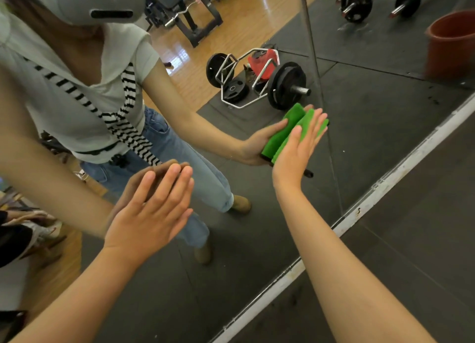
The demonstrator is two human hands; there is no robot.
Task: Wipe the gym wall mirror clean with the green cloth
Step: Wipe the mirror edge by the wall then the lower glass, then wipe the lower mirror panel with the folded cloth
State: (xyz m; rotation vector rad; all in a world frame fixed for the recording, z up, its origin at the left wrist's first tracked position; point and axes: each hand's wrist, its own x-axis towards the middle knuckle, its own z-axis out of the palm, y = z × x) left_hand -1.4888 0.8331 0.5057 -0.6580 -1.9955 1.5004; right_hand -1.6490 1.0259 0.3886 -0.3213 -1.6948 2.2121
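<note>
Right hand point(295, 150): fingers straight, pressing cloth point(304, 121) flat against mirror point(359, 111) near its lower frame, to wipe. Left hand point(151, 214): fingers straight, palm on glass, apparently bracing.

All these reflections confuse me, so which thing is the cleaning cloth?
Find the wall mirror filling most of the view. On its glass the right hand presses flat; beneath it sits the folded cloth, the only bright green thing, doubled by its reflection.
</note>
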